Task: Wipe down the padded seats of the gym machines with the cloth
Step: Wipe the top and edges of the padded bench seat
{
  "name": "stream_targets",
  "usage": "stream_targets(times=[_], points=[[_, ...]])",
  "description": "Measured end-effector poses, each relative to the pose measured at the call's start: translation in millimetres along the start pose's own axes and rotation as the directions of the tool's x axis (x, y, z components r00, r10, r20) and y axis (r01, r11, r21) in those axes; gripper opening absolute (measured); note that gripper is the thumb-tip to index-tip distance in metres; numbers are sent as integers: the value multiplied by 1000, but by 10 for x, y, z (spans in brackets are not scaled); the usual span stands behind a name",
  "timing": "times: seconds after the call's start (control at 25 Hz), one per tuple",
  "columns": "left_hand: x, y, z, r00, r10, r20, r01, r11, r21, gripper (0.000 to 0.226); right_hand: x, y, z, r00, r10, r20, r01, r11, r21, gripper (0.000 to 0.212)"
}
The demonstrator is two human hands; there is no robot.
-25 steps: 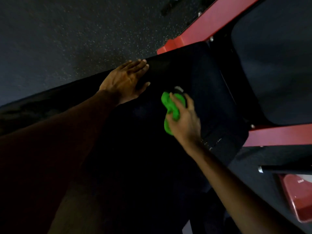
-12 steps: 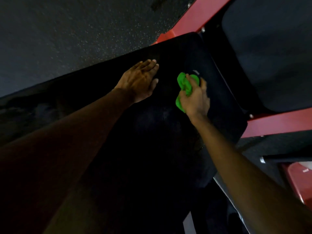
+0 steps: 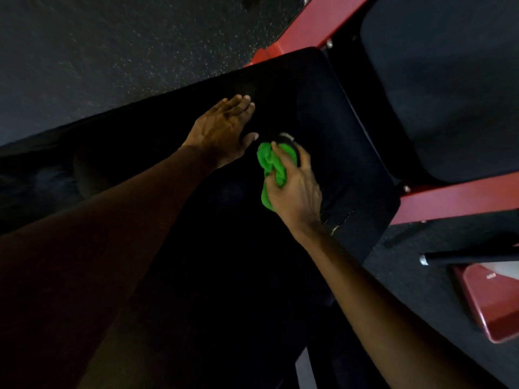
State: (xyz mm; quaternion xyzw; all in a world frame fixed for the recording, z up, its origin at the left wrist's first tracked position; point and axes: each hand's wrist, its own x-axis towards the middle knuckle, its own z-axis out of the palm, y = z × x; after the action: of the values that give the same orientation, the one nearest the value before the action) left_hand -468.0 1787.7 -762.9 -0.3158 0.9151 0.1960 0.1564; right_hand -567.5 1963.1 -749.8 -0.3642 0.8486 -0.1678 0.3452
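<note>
A long black padded seat [image 3: 331, 113] runs from the lower left to the upper right of the head view. My right hand [image 3: 295, 189] grips a bunched bright green cloth [image 3: 271, 169] and holds it down on the pad near its middle. My left hand [image 3: 222, 130] rests flat on the pad just left of the cloth, fingers straight and together, thumb tip close to the cloth. Both forearms reach in from the bottom of the frame.
A second black pad [image 3: 449, 80] lies at the upper right, past a gap. Red metal frame bars [image 3: 455, 200] run beside the seat. A black bar end [image 3: 449, 255] and a red plate [image 3: 494, 299] sit at the lower right. Speckled dark rubber floor [image 3: 112, 46] fills the upper left.
My right hand has drawn the green cloth back along the pad toward me from its farther reach half a second ago. The left hand stays flat in the same place.
</note>
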Motion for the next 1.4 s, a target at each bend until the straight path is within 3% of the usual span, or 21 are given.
stream_targets(times=[0.12,0.32,0.52,0.6,0.68,0.76,0.92,1.04,1.2,1.28,1.4], points=[[7,-4,-7,1000,-2,10,2,1000,4,66,2,-186,64,993,111,-41,-110,994,25,62],[17,3,-22,1000,-18,17,18,1000,-13,67,-738,-29,92,998,-49,28,49,999,15,71],[-33,127,-57,1000,-26,-3,26,999,34,64,-186,431,-106,950,303,-77,-304,953,-10,60],[-68,234,-35,999,-15,-33,17,999,40,61,28,426,-107,925,360,-121,-360,933,19,57],[-102,336,-5,998,15,-56,-14,1000,19,57,-11,353,-95,931,346,-114,-346,938,17,58],[-137,422,37,999,36,-37,-36,999,0,54,-356,277,-58,972,232,-43,-232,973,-14,63],[-160,517,88,994,23,109,-28,999,38,61,-957,387,-88,999,27,45,-25,999,-43,66],[-149,525,86,989,12,149,-25,996,81,69,-566,664,-199,979,201,-23,-202,976,-77,62],[-127,549,99,985,-16,173,0,996,90,72,-54,762,-224,884,438,-162,-440,898,29,56],[-109,559,109,987,-24,161,12,997,73,73,-95,666,-194,883,438,-166,-438,898,39,56],[-104,571,110,988,-32,151,24,998,60,73,-499,454,-100,965,251,-71,-253,967,-20,61]])
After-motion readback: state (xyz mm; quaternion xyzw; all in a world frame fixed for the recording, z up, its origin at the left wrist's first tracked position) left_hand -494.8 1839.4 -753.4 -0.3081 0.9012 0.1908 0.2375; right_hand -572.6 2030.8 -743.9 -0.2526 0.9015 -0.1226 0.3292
